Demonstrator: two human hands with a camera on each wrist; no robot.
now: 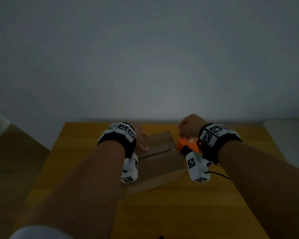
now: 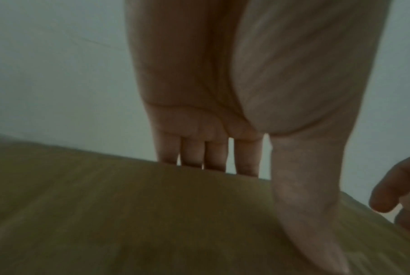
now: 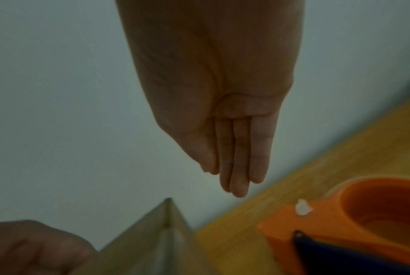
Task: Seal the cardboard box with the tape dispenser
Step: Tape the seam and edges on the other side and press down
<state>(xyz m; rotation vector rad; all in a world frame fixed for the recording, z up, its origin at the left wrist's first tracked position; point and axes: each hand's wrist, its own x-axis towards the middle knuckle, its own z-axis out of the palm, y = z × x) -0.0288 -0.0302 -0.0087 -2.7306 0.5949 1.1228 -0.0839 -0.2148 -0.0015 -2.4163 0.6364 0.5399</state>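
Presently, a flap of the brown cardboard box [image 1: 160, 152] is pressed flat by the straight-fingered left hand [image 1: 141, 138]. Above the orange plastic tape dispenser [image 1: 188, 145] on the yellow wooden table [image 1: 162, 213], the right hand [image 1: 190, 125] is held empty, fingers together; the dispenser should be gripped firmly before taping.

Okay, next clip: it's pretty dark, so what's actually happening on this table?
A person is working on a cardboard box on a wooden table. The left hand rests with straight fingers on a box flap; the thumb lies on its surface and the fingers reach over its edge. The right hand hovers open above the orange tape dispenser, which lies on the table just right of the box; it does not grip it. No tape shows on the box, so sealing seems not yet begun.
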